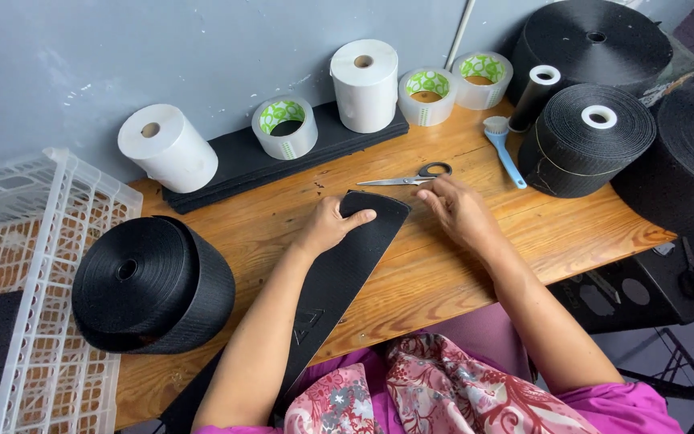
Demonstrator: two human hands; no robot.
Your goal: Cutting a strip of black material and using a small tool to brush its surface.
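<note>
No boxes, signs or screens appear. The only printed surfaces are inside three clear tape rolls with green-and-white patterned cores: one (285, 127) at upper centre on a black slab (234, 165), and two (427, 95) (482, 79) to its right near the top, against the grey wall (82, 56). A small pale mark (307, 324) shows on the black strip (339, 273) at lower centre.

Single head view, steeply down, close over wooden table (524, 233), facing wall.
</note>
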